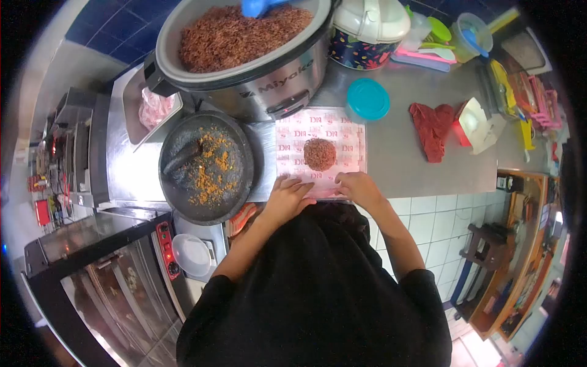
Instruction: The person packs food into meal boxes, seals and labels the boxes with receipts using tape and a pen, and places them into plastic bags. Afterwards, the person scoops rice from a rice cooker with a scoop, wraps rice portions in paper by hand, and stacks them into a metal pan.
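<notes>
A sheet of white food wrapping paper (351, 125) with red print lies on the steel counter in front of me. A round mound of reddish-brown rice (320, 154) sits on its middle. My left hand (290, 199) is at the near left edge of the paper, with its fingers curled onto that edge. At the near right edge my right hand (359, 188) has its thumb and fingers closed on the paper. Between the hands the near edge looks slightly raised or folded. Both hands are apart from the rice.
A large cooker (269, 85) full of rice, with a blue scoop (260, 6), stands behind the paper. At left are a stone mortar (241, 147) with orange-brown paste and a metal tray (131, 110). A teal lid (368, 99) and a dark red cloth (433, 129) lie right.
</notes>
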Motion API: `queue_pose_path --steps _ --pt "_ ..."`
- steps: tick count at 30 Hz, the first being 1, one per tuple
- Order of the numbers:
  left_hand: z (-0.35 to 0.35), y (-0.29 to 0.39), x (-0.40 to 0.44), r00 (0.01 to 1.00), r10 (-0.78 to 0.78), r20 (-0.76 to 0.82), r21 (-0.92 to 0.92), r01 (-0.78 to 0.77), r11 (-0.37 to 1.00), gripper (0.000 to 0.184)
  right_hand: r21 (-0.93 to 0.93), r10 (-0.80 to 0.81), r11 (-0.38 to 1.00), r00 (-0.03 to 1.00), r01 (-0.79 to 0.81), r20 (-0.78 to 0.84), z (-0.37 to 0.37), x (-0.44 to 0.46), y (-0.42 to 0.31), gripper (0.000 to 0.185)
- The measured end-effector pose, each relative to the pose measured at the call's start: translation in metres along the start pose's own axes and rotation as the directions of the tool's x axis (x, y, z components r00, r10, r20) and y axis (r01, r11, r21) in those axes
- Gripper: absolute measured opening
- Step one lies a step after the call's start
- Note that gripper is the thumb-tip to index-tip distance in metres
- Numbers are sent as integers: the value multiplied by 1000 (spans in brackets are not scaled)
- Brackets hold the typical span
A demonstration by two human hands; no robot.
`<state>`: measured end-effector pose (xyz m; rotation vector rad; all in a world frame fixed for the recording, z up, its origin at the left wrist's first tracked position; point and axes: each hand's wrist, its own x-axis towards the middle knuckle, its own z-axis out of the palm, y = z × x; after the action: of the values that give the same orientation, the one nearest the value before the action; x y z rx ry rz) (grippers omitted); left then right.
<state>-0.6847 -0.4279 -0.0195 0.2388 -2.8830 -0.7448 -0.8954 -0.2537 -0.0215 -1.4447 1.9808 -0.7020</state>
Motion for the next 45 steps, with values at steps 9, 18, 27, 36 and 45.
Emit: queue_pose_path --steps 9,18,27,36,45 --pt "-12 -17 10 992 -122 16 -3 122 993 20 -248 -35 969 989 -1 -143 -20 12 -19 20" --pt "-14 -23 -1 991 -134 -11 -72 132 989 29 -131 90 987 993 -99 -71 -8 -9 -11 24" --pt "-19 -35 15 997 -82 -11 24 83 996 26 -267 46 962 996 -65 -77 -14 1 -7 21" --pt "7 -38 -44 999 -43 -26 114 45 992 27 -397 -84 918 984 15 -157 19 -44 -9 14" --pt "3 -45 -17 759 -648 66 -595 551 585 22 470 594 768 759 -436 -266 29 -21 20 23"
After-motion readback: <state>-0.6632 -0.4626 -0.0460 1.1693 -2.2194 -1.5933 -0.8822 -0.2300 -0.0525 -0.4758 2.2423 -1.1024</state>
